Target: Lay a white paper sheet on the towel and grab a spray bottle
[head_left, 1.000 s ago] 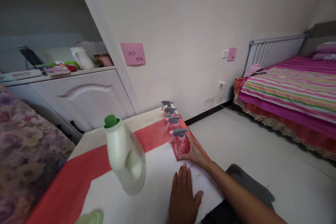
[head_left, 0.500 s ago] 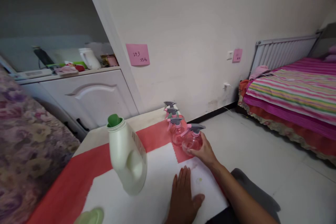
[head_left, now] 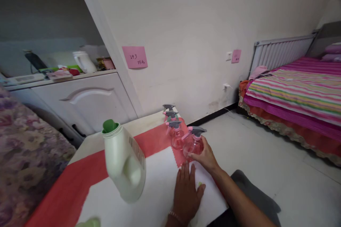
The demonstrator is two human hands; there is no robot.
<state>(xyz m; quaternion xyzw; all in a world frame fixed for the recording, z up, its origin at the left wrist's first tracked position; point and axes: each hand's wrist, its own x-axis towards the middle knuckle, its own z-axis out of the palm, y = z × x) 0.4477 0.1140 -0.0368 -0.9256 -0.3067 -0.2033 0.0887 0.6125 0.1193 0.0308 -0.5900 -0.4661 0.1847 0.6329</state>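
Note:
Clear pink spray bottles with grey trigger heads stand in a row at the table's right side. My right hand (head_left: 206, 155) is closed around the body of the nearest spray bottle (head_left: 194, 145), which is upright. Just behind it is another spray bottle (head_left: 177, 138), with more partly hidden beyond. My left hand (head_left: 188, 189) lies flat on the white sheet (head_left: 157, 177), fingers stretched out, holding nothing. To its left stands a large pale green jug (head_left: 125, 163) without a cap, a green spout showing in its neck. A pale green cap-like piece (head_left: 92, 222) is cut off at the bottom edge.
A red cloth (head_left: 93, 166) lies under the white sheet on the table. A white cabinet (head_left: 87, 103) with items on top is behind left, beside floral fabric (head_left: 34, 159). Pink notes (head_left: 134, 57) stick to the wall. A bed (head_left: 295, 95) stands at right.
My left hand has slid slightly forward on the white sheet, closer to the held spray bottle. My right hand keeps its grip on the bottle. The view has shifted a little.

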